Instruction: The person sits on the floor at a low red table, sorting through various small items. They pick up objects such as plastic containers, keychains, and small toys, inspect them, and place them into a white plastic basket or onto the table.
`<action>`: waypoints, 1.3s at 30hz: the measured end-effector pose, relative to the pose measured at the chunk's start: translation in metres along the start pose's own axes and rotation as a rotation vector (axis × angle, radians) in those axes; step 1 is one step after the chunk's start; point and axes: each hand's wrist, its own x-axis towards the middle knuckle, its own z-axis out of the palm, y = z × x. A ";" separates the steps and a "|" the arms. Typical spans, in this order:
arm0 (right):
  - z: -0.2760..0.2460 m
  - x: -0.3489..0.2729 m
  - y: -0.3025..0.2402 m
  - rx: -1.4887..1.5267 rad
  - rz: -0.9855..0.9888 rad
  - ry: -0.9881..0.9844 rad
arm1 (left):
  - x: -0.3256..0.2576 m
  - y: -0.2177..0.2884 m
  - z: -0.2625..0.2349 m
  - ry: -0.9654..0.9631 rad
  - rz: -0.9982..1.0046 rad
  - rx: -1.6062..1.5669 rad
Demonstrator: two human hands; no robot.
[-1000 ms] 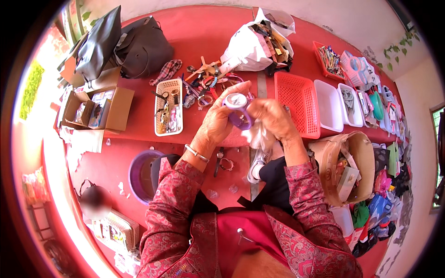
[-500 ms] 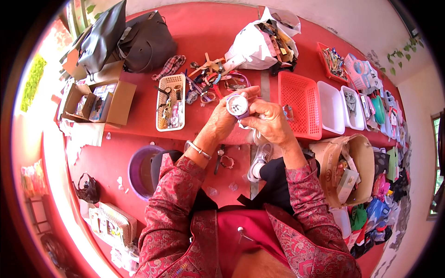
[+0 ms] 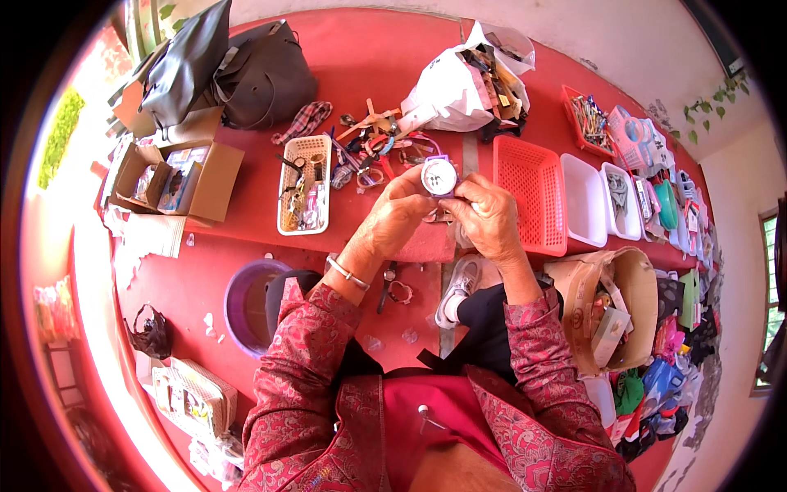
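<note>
A purple wristwatch [image 3: 439, 175] with a round white dial is held up between my two hands, its face turned upward. My left hand [image 3: 399, 209] closes on the watch's left and lower side, a silver bangle on that wrist. From the right, my right hand [image 3: 489, 211] pinches it at the case's edge with thumb and fingers. Most of the strap is hidden by my fingers. Just beyond my hands lies a heap of loose watches and straps [image 3: 379, 148]. Left of the heap, a cream basket [image 3: 325, 208] holds several more watches and small packets.
An orange-red basket [image 3: 531, 193] and white trays [image 3: 584, 195] line the right side. A white bag [image 3: 449, 92] and dark handbags [image 3: 266, 78] stand at the back. A cardboard box [image 3: 215, 180] sits at left; below are a purple bucket [image 3: 238, 305] and another carton [image 3: 579, 307].
The watch has shifted slightly right, held with its dial up. My left hand's fingers, stretched out behind it before, have drawn in around its side.
</note>
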 end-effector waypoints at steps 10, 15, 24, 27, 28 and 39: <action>0.009 -0.001 -0.002 -0.007 0.007 0.097 | -0.005 0.003 0.005 0.029 0.023 0.286; 0.042 -0.014 0.014 0.010 0.169 0.192 | -0.002 0.017 -0.003 0.031 0.191 0.984; 0.056 -0.020 0.002 0.126 0.209 0.177 | -0.007 0.039 -0.002 -0.173 0.024 0.801; 0.058 -0.021 0.006 0.158 0.212 0.180 | -0.008 0.046 0.002 -0.194 0.025 0.863; 0.060 -0.021 0.009 0.146 0.203 0.187 | -0.008 0.046 0.003 -0.192 0.025 0.860; 0.059 -0.020 0.000 0.018 0.291 0.215 | -0.007 0.033 -0.007 -0.105 0.055 0.738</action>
